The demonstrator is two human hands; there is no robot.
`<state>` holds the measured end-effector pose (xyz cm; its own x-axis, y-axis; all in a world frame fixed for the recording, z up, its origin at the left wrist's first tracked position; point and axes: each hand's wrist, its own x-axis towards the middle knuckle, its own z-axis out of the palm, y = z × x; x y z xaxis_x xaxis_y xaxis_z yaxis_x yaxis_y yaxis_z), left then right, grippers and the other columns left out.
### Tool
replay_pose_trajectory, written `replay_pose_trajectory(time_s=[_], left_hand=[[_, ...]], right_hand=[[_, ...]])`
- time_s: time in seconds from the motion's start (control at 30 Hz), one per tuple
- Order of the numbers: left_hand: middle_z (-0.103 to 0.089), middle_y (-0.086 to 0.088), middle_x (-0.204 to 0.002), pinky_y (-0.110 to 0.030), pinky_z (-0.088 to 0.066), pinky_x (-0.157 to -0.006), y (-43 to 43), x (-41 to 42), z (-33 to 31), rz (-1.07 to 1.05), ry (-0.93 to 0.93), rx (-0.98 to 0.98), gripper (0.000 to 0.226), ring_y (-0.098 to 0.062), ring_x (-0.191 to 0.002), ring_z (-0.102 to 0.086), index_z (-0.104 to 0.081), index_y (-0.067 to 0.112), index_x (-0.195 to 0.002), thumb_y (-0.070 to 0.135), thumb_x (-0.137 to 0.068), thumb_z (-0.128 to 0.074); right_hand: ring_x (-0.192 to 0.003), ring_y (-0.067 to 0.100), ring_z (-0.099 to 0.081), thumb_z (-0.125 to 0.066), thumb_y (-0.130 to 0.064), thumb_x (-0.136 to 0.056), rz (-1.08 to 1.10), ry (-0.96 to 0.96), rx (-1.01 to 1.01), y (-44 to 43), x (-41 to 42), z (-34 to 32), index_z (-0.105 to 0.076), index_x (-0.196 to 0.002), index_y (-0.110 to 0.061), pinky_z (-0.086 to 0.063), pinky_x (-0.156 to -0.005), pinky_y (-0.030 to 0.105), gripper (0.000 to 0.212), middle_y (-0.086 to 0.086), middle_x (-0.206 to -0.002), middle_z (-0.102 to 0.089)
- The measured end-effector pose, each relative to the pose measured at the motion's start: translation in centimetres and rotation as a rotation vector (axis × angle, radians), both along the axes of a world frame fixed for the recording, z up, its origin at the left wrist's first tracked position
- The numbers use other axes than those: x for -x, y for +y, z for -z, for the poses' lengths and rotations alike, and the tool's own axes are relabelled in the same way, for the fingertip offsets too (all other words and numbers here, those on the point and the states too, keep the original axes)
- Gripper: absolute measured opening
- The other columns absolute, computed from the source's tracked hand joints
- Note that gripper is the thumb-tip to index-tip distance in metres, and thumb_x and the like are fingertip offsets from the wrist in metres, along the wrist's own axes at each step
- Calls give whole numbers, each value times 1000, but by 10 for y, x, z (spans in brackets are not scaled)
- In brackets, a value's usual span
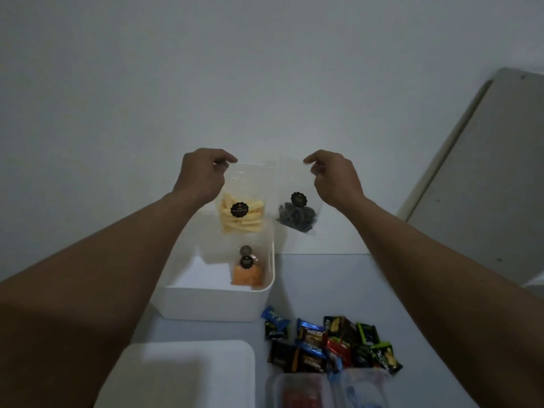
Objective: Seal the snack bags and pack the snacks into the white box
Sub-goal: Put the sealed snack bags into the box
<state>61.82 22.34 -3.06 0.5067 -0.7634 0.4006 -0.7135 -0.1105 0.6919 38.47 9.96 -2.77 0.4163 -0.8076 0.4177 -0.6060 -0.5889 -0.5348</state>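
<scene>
My left hand point(203, 175) pinches the top corner of a clear bag of yellow sticks point(242, 214), held up over the white box point(217, 301). My right hand point(335, 178) pinches the top of a second clear bag holding dark snacks point(297, 216), hanging just right of the box. Both bags carry a round black sticker. Inside the box, against its right wall, stands a bag of orange snacks point(247, 273) with the same sticker.
A pile of small wrapped candies point(332, 344) lies on the table right of the box. A white lid point(182, 375) sits at the near edge, with a clear plastic container point(323, 390) beside it. A wall rises behind the table.
</scene>
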Motion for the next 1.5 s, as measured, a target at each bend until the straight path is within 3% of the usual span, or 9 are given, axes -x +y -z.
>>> replay_pose_trajectory(time_s=[0.17, 0.3, 0.57, 0.7, 0.8, 1.07, 1.2, 1.37, 1.5], left_hand=[[-69, -3, -110, -14, -43, -70, 31, -45, 9, -67, 38, -18, 27, -14, -95, -62, -76, 20, -103, 6, -97, -54], [-69, -3, -106, -11, -43, -66, 47, -64, 18, -98, 63, -24, 29, -14, -90, -62, -76, 19, -101, 4, -96, -52], [-69, -6, -105, 3, -37, -52, 70, -88, 50, -128, 80, -53, 29, -15, -87, -62, -75, 17, -98, 3, -96, -50], [-69, -7, -105, -5, -42, -52, 72, -92, 67, -123, 98, -74, 29, -17, -80, -61, -76, 17, -97, 3, -95, -51], [-69, -5, -104, -14, -43, -51, 71, -93, 79, -108, 106, -100, 28, -18, -72, -60, -76, 17, -98, 4, -96, -51], [-68, -3, -101, -4, -39, -48, 56, -84, 102, -72, 138, -145, 26, -6, -68, -57, -75, 17, -99, 5, -96, -53], [-68, -1, -96, -6, -40, -52, 45, -72, 109, -51, 142, -157, 23, -4, -66, -56, -76, 17, -98, 7, -96, -56], [-68, -2, -97, -7, -41, -57, 29, -54, 117, 7, 156, -175, 23, -9, -74, -58, -76, 19, -97, 7, -96, -56], [-68, 0, -99, -3, -38, -53, 16, -37, 136, 47, 180, -223, 25, -5, -75, -58, -76, 20, -97, 6, -95, -55]], right_hand=[[-88, 12, -59, -46, 4, -88, -36, -49, -63, 22, -46, 10, -69, -112, -21, -48, -76, 26, 41, -10, -87, -60], [-94, 14, -62, -46, 4, -89, -73, -26, -127, 33, -72, 26, -68, -111, -19, -52, -81, 30, 39, -3, -97, -66], [-93, 21, -62, -45, 0, -88, -156, 167, -247, 52, -108, 85, -68, -104, -17, -52, -78, 32, 33, 4, -103, -68], [-99, 24, -62, -49, -6, -90, -162, 307, -288, 53, -116, 117, -66, -101, -21, -53, -85, 37, 25, 5, -110, -66], [-100, 23, -61, -50, -9, -92, -144, 419, -257, 50, -119, 142, -65, -103, -24, -51, -84, 33, 24, 3, -113, -65], [-96, 32, -61, -55, -13, -92, -105, 622, -99, 35, -110, 174, -63, -114, -20, -53, -81, 37, 24, 13, -111, -61], [-113, 31, -51, -53, -19, -97, -110, 579, 27, 25, -100, 169, -62, -121, -15, -47, -88, 42, 26, 11, -117, -64], [-130, 35, -47, -41, -23, -103, -108, 511, -248, 13, -79, 161, -43, -144, -4, -40, -104, 41, 45, 18, -142, -51], [-117, 41, -54, -28, -27, -107, -140, 472, -357, 14, -71, 157, -50, -133, 0, -42, -92, 39, 44, 25, -130, -59]])
